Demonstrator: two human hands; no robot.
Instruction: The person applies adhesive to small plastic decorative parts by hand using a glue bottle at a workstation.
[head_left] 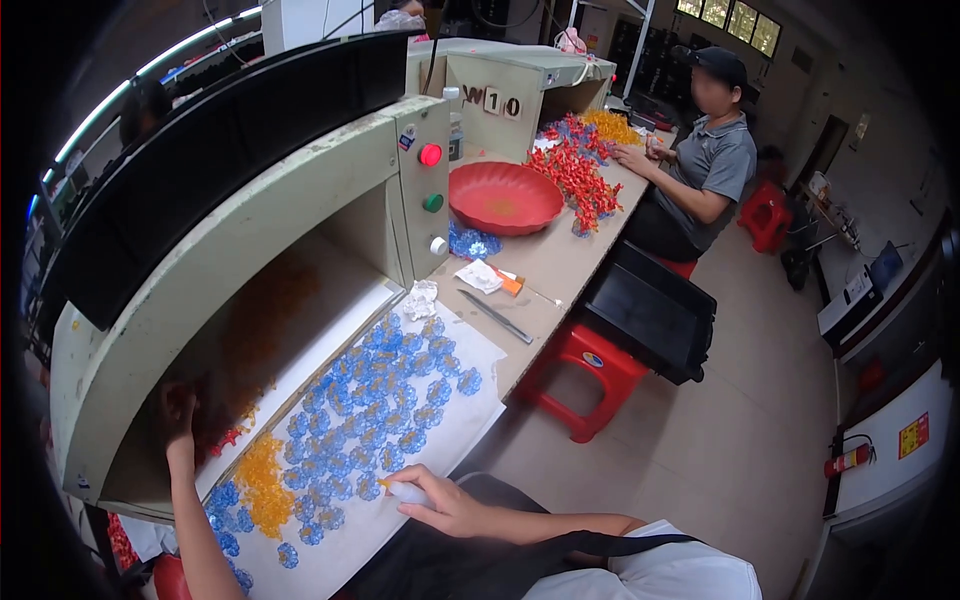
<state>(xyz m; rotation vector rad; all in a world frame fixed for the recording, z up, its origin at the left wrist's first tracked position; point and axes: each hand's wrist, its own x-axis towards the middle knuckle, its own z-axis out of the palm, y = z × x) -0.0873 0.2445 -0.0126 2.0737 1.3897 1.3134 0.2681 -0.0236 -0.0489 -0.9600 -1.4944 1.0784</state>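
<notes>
My right hand (447, 505) is closed round a small whitish squeeze bottle (408, 492) with a yellow tip. The tip points left, over the edge of many blue translucent flower-shaped pieces (375, 400) spread on a white sheet (465, 425). Inside the dark opening of a pale green machine (250, 180), my left hand (180, 408) is near some small red pieces (222, 442). Shadow hides its fingers, so what it holds cannot be told. A heap of small yellow pieces (265, 487) lies between my hands, and more yellow bits are inside the opening.
Beyond the sheet lie tweezers (496, 316), an orange-handled tool (510, 284), crumpled tissue (421, 299) and a red scalloped bowl (505, 198). A black tray (650, 310) rests by a red stool (585, 375). A seated co-worker (712, 150) handles pieces beside red heaps (578, 172).
</notes>
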